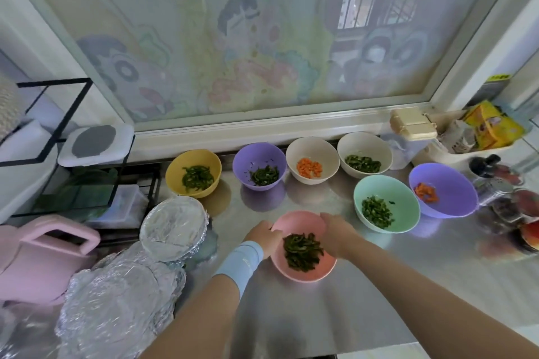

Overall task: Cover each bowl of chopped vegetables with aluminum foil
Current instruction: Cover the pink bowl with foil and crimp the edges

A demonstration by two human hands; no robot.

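Pink bowl (300, 224) of green strips stood on table (379, 285), 6 o'clock in view. Left grip (264, 234) clasped rim at 10 o'clock, right grip (335, 232) at 2 o'clock.

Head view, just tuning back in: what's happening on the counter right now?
A person holds the pink bowl of chopped greens by its rim, left hand and right hand on either side; it has no foil yet. A foil-covered bowl and a foil-wrapped mound sit at the left. Six other bowls, from the yellow bowl to the large purple bowl, stand uncovered.
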